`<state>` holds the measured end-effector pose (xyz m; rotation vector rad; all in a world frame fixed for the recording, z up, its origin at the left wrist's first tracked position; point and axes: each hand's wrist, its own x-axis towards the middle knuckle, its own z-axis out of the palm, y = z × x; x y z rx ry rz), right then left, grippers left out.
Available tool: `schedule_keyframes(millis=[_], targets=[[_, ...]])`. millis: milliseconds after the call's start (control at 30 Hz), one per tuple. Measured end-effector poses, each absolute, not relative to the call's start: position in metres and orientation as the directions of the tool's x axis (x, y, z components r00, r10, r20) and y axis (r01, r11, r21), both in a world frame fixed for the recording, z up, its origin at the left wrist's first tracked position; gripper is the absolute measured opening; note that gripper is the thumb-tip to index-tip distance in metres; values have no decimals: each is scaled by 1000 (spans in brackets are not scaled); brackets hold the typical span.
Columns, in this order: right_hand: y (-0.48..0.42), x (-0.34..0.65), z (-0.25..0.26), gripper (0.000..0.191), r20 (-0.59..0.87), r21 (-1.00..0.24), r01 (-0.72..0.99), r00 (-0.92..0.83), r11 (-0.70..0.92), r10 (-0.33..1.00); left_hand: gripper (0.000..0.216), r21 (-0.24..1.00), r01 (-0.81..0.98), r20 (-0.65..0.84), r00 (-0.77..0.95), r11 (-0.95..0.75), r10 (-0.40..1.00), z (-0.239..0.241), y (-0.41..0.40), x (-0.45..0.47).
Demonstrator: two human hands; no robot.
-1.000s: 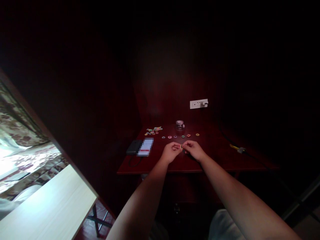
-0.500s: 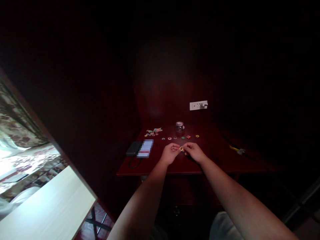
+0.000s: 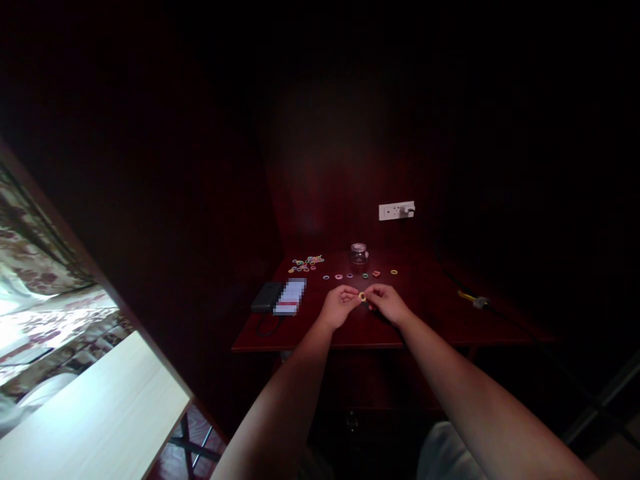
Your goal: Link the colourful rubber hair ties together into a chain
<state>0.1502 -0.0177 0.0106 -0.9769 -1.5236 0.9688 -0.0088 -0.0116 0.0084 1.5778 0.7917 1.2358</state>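
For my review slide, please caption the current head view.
Left hand and right hand hold a yellowish ring before a row of coloured rings and a clear jar.

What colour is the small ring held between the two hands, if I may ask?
Yellow ring; the head view shows it best.

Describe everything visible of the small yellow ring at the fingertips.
The small, round yellow ring has a dark open centre and looks like a soft elastic band, though its exact material is too small to tell. It is held roughly face-on to the camera, pinched between the fingers of the left hand and right hand, on the near side of a row of small coloured rings.
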Motion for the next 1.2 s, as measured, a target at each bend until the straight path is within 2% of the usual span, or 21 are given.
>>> schedule_keyframes(millis=[633, 1200], targets=[[-18, 150, 11, 20, 286, -954, 47, -156, 296, 945, 30, 931, -23, 358, 237, -363, 903, 6, -9, -8], [-21, 150, 14, 22, 293, -948, 70, -176, 309, 940, 27, 936, -27, 349, 219, -352, 911, 8, -8, -7]])
